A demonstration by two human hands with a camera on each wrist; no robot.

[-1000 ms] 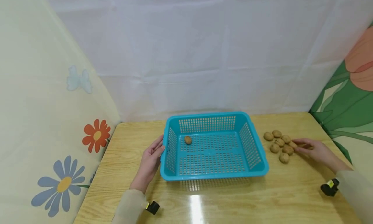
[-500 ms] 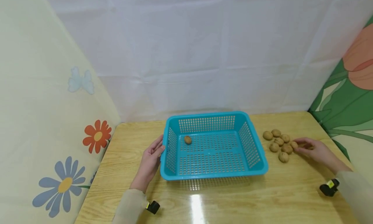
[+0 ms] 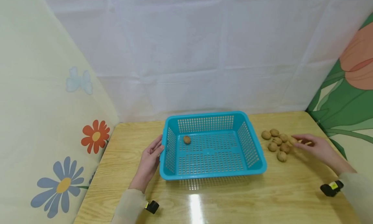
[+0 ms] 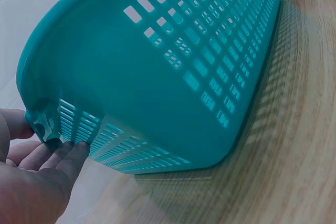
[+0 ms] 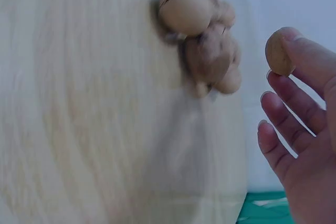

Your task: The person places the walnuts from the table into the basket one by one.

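Note:
A blue-green plastic basket (image 3: 214, 177) with slotted sides rests on the wooden table, one walnut (image 3: 186, 139) lying inside near its left end. My left hand (image 3: 148, 164) holds the basket's left rim; in the left wrist view the thumb is at the rim and the fingers lie under it against the slotted side. To the right of the basket, my right hand (image 3: 316, 149) pinches another walnut (image 5: 278, 53) between thumb and index finger, the other fingers spread apart. This walnut is held up beside a loose cluster of several walnuts (image 3: 272, 147), blurred in the right wrist view.
The wooden table (image 3: 233, 201) ends at a white cloth backdrop (image 3: 180, 55) close behind the basket. Flower-printed panels stand on both sides, with a red flower (image 3: 95, 136) at left and green leaves (image 3: 349, 107) at right.
My right hand has lifted a walnut slightly up from the right side of the cluster. The left hand stays at the basket's rim, and the basket stays in place.

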